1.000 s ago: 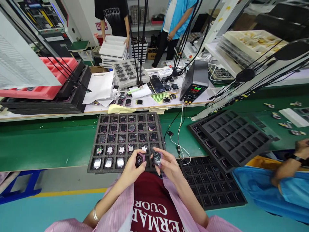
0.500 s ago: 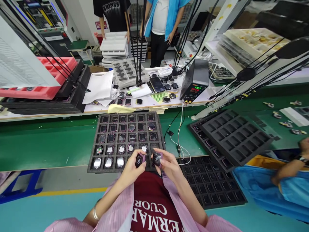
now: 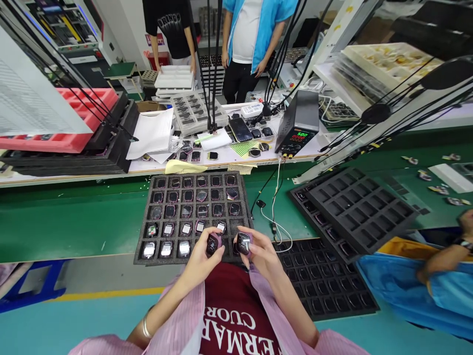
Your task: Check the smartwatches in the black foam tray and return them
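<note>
My left hand [image 3: 202, 257] is closed on a dark smartwatch body [image 3: 213, 244] with a pinkish edge, gripped between thumb and fingers. In my right hand [image 3: 261, 252] a second watch body [image 3: 243, 243] is pinched, its glossy dark face turned up. Both hands are over the near edge of a grey foam tray [image 3: 142, 246]. Rows of watch bodies sit in the tray's compartments; several at the near left, such as a lit watch [image 3: 184, 248], show bright screens. My hands cover part of the near right compartments.
Right of the tray lie a white cable [image 3: 286, 229], stacked foam trays [image 3: 360, 212] and a dark tray of watches [image 3: 325, 286]. A power supply [image 3: 298, 123] and phone [image 3: 240, 129] stand on the shelf [image 3: 148, 167]. Two people stand beyond; a co-worker's arm [image 3: 443, 256] is at right.
The watch in my right hand has shifted slightly right and its face is tilted more upward. My left hand stays nearly still. The person behind in black has lowered the white trays slightly.
</note>
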A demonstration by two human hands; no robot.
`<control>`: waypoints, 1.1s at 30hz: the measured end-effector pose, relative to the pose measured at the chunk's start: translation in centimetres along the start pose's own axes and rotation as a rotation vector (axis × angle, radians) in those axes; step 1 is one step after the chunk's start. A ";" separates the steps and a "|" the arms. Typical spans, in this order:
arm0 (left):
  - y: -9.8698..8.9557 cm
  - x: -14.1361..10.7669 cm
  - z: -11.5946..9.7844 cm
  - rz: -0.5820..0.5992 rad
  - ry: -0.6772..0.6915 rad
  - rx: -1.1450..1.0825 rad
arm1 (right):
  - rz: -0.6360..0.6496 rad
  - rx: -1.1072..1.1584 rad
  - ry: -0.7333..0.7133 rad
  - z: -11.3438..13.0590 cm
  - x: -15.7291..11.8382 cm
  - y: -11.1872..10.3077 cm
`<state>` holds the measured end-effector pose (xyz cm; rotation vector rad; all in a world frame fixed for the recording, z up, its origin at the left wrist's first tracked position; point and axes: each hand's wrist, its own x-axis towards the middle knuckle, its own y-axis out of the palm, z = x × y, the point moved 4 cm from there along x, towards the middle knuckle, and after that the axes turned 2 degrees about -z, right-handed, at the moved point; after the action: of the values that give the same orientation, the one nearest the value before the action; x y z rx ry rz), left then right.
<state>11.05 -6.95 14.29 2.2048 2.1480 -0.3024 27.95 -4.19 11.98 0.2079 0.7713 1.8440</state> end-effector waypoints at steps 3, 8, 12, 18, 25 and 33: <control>0.0 0.0 -0.1 0.008 -0.005 0.026 | -0.018 0.000 0.009 0.1 0.0 0.0; 0.0 0.0 -0.1 0.006 -0.013 0.020 | -0.026 -0.002 0.002 0.2 -0.1 0.0; -0.1 0.0 -0.1 0.000 -0.009 0.012 | -0.029 -0.010 0.000 0.2 -0.2 0.0; -0.4 -0.3 -0.1 -0.037 -0.018 -0.007 | 0.012 0.013 -0.032 0.8 -0.5 0.3; -0.3 -0.1 0.2 -0.044 -0.039 -0.008 | -0.012 -0.017 0.045 0.4 -0.3 0.2; 0.6 0.4 1.2 0.112 -0.244 -0.517 | -0.035 -0.142 0.024 0.1 0.2 0.3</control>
<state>11.51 -6.74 12.99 1.8724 1.7242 -0.0026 27.71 -4.07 12.22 0.0805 0.6530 1.8622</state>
